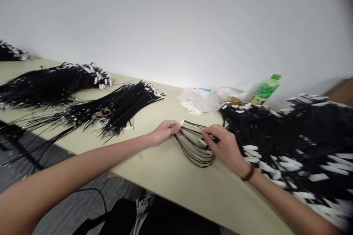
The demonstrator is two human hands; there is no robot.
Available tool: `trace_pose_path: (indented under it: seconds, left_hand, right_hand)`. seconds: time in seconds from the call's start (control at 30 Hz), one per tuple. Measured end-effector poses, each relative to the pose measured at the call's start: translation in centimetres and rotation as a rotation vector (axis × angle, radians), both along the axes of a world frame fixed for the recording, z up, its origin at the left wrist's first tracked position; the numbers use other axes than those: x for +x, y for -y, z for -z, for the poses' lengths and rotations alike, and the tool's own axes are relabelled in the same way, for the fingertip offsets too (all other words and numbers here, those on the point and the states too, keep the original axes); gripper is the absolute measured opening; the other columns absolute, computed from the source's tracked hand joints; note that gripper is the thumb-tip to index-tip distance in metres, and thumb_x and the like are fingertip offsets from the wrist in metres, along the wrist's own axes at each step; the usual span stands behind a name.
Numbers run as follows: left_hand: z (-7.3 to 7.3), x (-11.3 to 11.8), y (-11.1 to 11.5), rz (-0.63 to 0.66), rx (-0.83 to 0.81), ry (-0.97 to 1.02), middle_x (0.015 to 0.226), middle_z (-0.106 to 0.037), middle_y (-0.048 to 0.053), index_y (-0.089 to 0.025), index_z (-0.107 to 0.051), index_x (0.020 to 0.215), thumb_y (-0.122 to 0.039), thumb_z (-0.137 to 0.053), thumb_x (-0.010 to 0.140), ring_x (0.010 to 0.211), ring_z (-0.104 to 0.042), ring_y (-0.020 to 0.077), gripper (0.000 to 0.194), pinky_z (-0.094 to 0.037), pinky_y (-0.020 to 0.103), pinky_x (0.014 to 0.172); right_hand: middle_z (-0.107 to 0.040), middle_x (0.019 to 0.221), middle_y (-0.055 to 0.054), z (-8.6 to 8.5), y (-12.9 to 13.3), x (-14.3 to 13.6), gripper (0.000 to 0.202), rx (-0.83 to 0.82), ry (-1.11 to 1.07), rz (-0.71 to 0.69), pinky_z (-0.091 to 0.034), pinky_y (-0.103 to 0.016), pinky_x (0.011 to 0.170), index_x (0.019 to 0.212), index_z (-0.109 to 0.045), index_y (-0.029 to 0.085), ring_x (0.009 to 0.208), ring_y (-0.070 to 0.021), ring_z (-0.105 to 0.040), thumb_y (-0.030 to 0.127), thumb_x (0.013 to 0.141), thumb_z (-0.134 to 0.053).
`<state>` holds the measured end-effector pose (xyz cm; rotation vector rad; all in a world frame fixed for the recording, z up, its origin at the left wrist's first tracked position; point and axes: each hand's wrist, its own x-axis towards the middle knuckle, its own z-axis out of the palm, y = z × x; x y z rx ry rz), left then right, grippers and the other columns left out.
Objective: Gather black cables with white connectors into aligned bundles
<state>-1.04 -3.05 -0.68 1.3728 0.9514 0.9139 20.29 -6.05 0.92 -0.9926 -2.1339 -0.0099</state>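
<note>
Both hands on a small loop of black wires at the middle of the surface.

The left hand (pixel 164 132) pinches the white connector (pixel 182 122); the right hand (pixel 224 146) closes on the looped wires (pixel 195 150). The big pile (pixel 298 143) just right could snag loose strands; a slack grip would let them splay.

Both arms come in bare to the elbow, no sleeves in sight. On the right hand (pixel 224 147), nothing on the fingers, but a dark brown band (pixel 248 173) circles the wrist just behind it. The left hand (pixel 164 132), across from that band, wears no ring, watch or glove.
</note>
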Motion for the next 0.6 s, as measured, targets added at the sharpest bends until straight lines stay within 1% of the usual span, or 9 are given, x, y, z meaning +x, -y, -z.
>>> trace_pose_path:
  seconds: [0.17,0.27,0.6]
  left_hand:
    - [-0.1,0.1,0.1,0.033,-0.034,0.043,0.063,-0.056,0.001,-0.013,-0.056,0.068,-0.048,-0.058,0.068,0.060,-0.048,0.0100,0.035,-0.033,0.024,0.059]
    - [-0.3,0.0,0.1,0.044,-0.031,0.029,0.063,-0.056,0.001,-0.013,-0.055,0.068,-0.048,-0.056,0.070,0.058,-0.046,0.0090,0.034,-0.032,0.023,0.058]
    - [0.1,0.2,-0.3,0.056,0.018,0.036,0.061,-0.056,0.001,-0.013,-0.056,0.068,-0.044,-0.055,0.072,0.058,-0.046,0.0094,0.031,-0.031,0.023,0.056]
  right_hand:
    - [-0.056,0.071,-0.003,0.6,0.5,-0.2,0.009,0.109,-0.022,-0.057,-0.041,-0.027,0.064,0.078,-0.056,0.017,0.067,-0.0138,-0.049,0.019,0.083,-0.049]
    - [-0.057,0.072,-0.004,0.7,0.7,-0.7,0.006,0.124,-0.033,-0.072,-0.042,-0.028,0.065,0.079,-0.056,0.017,0.069,-0.0144,-0.050,0.016,0.081,-0.051]
    - [-0.057,0.072,-0.004,1.1,1.5,-1.1,0.005,0.158,-0.052,-0.035,-0.043,-0.030,0.066,0.079,-0.057,0.018,0.069,-0.0150,-0.051,0.015,0.079,-0.053]
